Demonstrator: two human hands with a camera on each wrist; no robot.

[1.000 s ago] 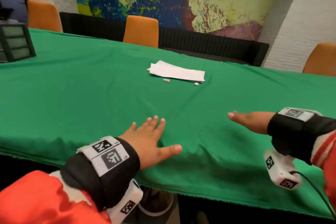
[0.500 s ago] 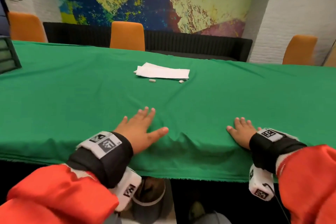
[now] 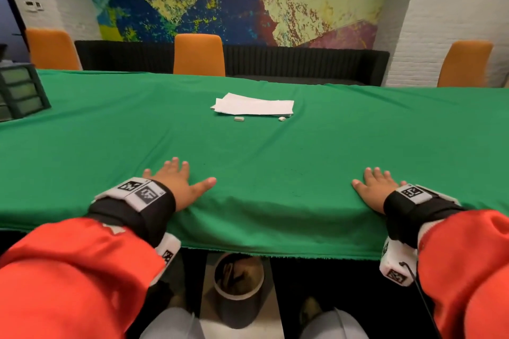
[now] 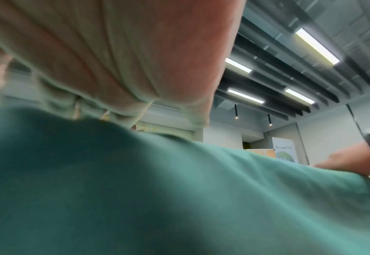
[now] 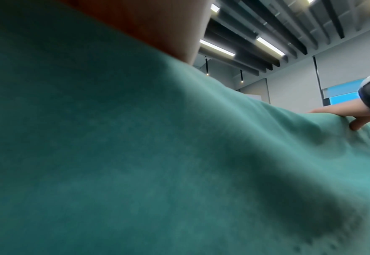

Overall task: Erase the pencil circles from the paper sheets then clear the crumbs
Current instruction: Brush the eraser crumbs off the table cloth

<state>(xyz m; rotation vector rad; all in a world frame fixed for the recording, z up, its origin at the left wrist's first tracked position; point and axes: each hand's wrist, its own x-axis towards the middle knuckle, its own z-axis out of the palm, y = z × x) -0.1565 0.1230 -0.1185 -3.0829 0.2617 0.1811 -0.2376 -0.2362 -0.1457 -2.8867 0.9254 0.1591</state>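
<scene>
A small stack of white paper sheets [image 3: 253, 104] lies far out on the green tablecloth [image 3: 248, 159], with two small white erasers [image 3: 239, 118] [image 3: 281, 118] just in front of it. My left hand [image 3: 176, 179] lies flat, palm down, near the table's front edge, fingers spread. My right hand [image 3: 376, 186] rests flat on the cloth further right, also holding nothing. Both hands are well short of the sheets. The left wrist view shows my left palm [image 4: 114, 51] over the cloth; the right wrist view is mostly green cloth [image 5: 136, 155]. No pencil marks or crumbs can be made out.
A dark drawer unit [image 3: 19, 91] stands at the table's left edge. Orange chairs [image 3: 199, 55] line the far side before a black sofa and a painted wall. A round bin [image 3: 238, 286] sits on the floor under the front edge.
My right hand turned palm down and settled flat on the cloth near the front edge. My left hand stayed flat. The head view lifted and pulled back slightly.
</scene>
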